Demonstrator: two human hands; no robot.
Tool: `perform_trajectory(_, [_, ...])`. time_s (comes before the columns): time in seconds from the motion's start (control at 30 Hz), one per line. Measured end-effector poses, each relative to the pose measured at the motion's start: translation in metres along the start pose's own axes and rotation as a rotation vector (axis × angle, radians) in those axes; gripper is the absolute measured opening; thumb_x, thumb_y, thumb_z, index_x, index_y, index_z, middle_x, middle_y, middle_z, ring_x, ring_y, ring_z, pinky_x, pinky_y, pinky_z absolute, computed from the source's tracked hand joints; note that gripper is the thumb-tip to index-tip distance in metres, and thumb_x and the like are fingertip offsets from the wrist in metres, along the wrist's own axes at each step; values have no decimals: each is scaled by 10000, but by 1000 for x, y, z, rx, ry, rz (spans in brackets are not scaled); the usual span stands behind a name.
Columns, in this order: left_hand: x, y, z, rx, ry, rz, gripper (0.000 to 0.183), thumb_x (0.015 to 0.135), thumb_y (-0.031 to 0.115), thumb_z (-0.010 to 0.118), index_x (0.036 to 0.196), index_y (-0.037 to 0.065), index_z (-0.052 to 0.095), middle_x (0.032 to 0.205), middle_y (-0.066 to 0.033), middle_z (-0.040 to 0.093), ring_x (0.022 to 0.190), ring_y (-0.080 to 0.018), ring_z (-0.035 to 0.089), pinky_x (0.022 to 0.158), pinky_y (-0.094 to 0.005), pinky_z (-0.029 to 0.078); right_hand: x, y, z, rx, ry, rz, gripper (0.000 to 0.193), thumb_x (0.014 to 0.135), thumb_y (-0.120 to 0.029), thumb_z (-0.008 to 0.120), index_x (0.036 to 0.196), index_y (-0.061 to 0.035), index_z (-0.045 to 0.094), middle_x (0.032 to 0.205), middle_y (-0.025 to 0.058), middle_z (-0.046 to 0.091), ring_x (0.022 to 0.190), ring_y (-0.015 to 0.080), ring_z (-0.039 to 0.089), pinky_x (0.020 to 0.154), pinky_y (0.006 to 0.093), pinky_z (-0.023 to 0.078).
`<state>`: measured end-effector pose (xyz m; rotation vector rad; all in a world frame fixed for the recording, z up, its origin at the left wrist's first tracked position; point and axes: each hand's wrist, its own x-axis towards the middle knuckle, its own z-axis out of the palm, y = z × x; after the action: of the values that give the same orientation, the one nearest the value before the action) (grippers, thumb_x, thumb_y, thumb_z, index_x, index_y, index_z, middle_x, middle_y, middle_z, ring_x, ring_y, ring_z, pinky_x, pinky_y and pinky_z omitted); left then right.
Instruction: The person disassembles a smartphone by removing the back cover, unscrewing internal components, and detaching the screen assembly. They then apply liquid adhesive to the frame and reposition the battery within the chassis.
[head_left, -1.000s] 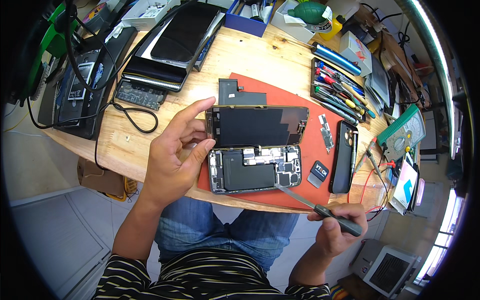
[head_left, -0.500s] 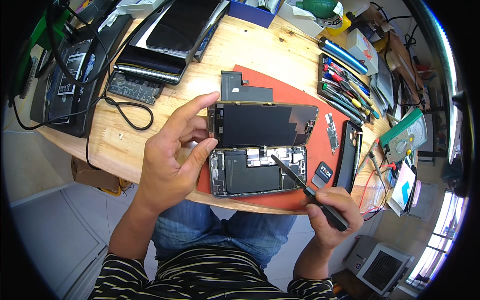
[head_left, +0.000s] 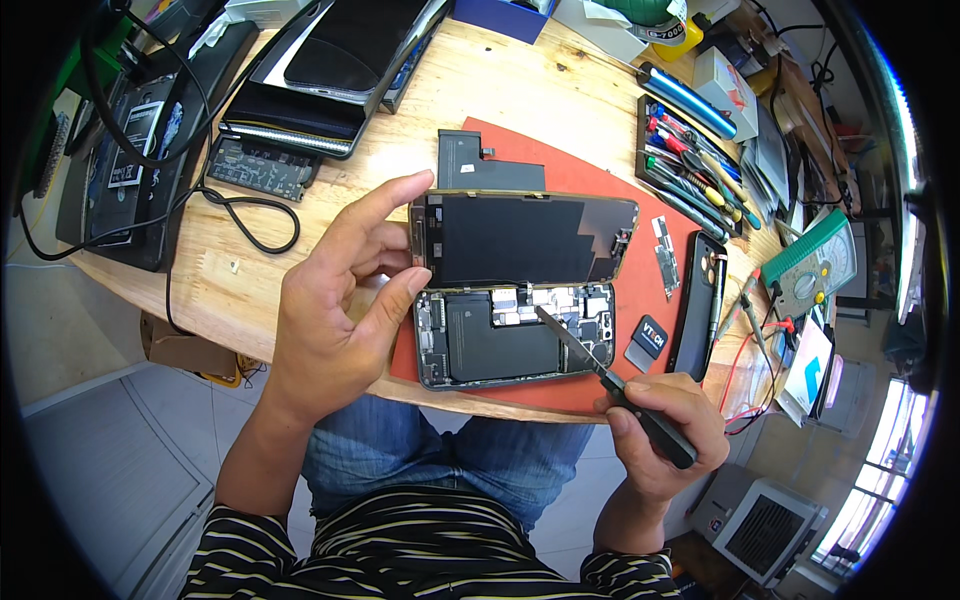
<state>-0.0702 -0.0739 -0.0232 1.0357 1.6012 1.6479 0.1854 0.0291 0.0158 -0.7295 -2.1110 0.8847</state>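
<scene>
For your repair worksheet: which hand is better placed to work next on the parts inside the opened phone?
Probably the right hand: its tool tip already rests inside the opened phone, while the left hand steadies the screen.

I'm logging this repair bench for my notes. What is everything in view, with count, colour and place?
opened phone body: one, dark, on the mat's near edge
lifted screen panel: one, black, propped up behind the phone body
mat: one, red, on the table
table: one, light wood
loose battery: one, black, behind the screen
second phone: one, black, right on the mat
tool tray: one, mixed colours, far right
multimeter: one, green, right edge
cable: one, black, left
left hand: steadies the screen's left end
right hand: grips a black pry tool, tip inside the phone body
</scene>
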Motion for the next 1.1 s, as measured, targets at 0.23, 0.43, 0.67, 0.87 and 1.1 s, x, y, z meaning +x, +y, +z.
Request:
perform_trajectory(0.23, [0, 1, -2, 7, -33, -10, 633, 961, -103, 652, 1551, -16, 440, 1117, -91, 695, 1040, -135, 678, 955, -264, 523, 3, -5, 0, -101, -28, -47, 259, 709, 22, 858, 955, 16, 774, 802, 143, 765, 703, 246, 747, 654, 308, 571])
perform_trajectory(0.43, [0, 1, -2, 4, -34, -12, 636, 956, -104, 655, 1549, -16, 442, 1119, -95, 696, 1037, -139, 682, 955, -268, 528, 5, -12, 2, -174, -57, -118, 260, 714, -10, 866, 960, -17, 781, 789, 126, 756, 651, 235, 730, 572, 287, 545])
perform_trajectory(0.67, [0, 3, 1, 6, -10, -2, 640, 942, -153, 616, 1541, 11, 463, 1085, -116, 722, 1024, -135, 679, 931, -270, 533, 4, -12, 1, -146, -60, -83, 272, 708, -14, 883, 961, 0, 785, 803, 131, 773, 651, 211, 735, 565, 275, 534])
perform_trajectory(0.87, [0, 2, 0, 2, -2, -2, 631, 946, -143, 621, 1538, 15, 471, 1067, -115, 727, 1006, -135, 686, 918, -270, 538, -8, -4, -4, -14, 34, 191, 273, 740, -20, 887, 994, 27, 798, 796, 118, 785, 663, 131, 717, 605, 229, 506])
perform_trajectory(1.1, [0, 1, -2, 12, -28, -21, 634, 961, -96, 652, 1552, -15, 439, 1127, -103, 705, 1046, -139, 681, 958, -269, 526, -16, 4, -1, 258, 107, 357, 302, 834, -20, 836, 1095, 102, 743, 832, 180, 777, 742, 205, 771, 699, 260, 600])
